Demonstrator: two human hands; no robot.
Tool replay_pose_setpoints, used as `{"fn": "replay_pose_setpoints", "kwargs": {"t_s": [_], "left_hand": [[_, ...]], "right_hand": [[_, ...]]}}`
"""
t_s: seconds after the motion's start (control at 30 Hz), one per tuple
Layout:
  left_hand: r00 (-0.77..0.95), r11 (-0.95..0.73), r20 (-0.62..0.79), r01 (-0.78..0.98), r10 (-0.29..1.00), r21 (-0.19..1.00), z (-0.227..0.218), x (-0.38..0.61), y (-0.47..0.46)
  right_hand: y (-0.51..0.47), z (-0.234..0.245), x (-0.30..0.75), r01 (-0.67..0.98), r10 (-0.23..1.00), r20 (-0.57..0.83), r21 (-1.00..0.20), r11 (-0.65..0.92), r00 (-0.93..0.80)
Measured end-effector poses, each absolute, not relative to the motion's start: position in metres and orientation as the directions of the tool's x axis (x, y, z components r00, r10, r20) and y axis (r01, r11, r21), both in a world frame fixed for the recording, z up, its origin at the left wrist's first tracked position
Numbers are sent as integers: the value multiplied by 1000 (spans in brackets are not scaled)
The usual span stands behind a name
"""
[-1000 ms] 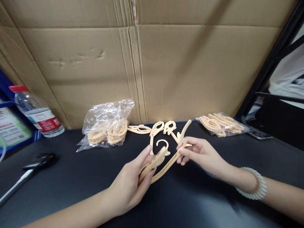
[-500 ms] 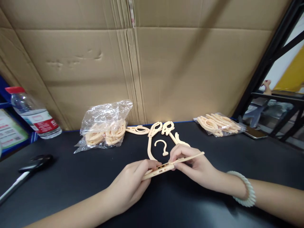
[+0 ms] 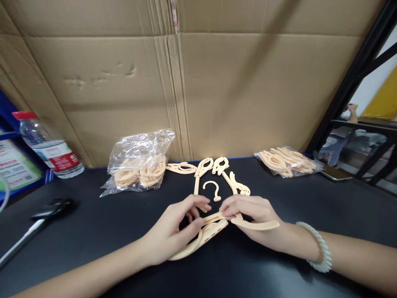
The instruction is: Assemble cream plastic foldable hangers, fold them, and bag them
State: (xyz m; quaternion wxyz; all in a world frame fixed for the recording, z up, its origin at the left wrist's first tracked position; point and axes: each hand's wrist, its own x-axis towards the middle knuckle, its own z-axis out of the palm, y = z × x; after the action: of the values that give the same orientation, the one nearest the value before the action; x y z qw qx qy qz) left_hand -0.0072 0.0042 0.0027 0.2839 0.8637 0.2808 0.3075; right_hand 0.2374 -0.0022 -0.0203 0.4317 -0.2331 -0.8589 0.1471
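Over the black table, a cream plastic folding clothes hanger (image 3: pixel 214 232) lies between my two hands. My left hand (image 3: pixel 169 229) has its thumb against the hanger's left part, with the index finger lifted away; the lower fingers are partly hidden. My right hand (image 3: pixel 254 211) pinches the joint on the right, and a curved hanger arm (image 3: pixel 257 224) sticks out across its fingers. Just beyond lies a loose hanger hook (image 3: pixel 214 190). Behind it are two unfolded hanger arms (image 3: pixel 204 167) (image 3: pixel 221 165), and a small notched piece (image 3: pixel 240 184) lies to the right.
A clear bag of hanger parts (image 3: pixel 139 165) stands back left, another bag (image 3: pixel 287 161) back right beside a phone (image 3: pixel 335 174). At left are a red-capped bottle (image 3: pixel 56 153) and a black device with a white cable (image 3: pixel 52 209). Cardboard (image 3: pixel 263 91) walls the back.
The hanger has turned so its broad side and slots show. My left index finger has lifted off it. The arm at my right hand has swung down toward me.
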Motion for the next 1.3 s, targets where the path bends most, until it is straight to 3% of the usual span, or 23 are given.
{"fn": "replay_pose_setpoints", "kwargs": {"t_s": [0.4,0.57,0.63,0.73,0.83,0.93,1.17,1.3], "left_hand": [[699,-661,246,416,672,625,0,-3,1],[744,-710,246,402,621,578,-3,-6,2],[775,-772,279,382,568,508,-2,-5,3],[814,-873,338,376,471,311,1,-3,3],[852,-921,351,372,389,116,5,-2,2],[865,-929,353,367,357,40,7,-3,0],[869,-931,333,343,365,124,9,-2,0],[863,-906,300,340,407,252,7,-2,3]], "right_hand": [[4,-28,235,274,296,738,-155,949,-607],[-1,-20,237,355,253,672,15,935,-696],[-7,-11,236,389,209,613,175,905,-762],[-15,-1,232,339,63,564,399,852,-824],[-19,2,229,269,-70,564,495,826,-823],[-18,2,227,233,-115,549,523,820,-828],[-12,7,230,150,-237,514,602,785,-824],[-10,7,233,109,-295,493,637,763,-819]]}}
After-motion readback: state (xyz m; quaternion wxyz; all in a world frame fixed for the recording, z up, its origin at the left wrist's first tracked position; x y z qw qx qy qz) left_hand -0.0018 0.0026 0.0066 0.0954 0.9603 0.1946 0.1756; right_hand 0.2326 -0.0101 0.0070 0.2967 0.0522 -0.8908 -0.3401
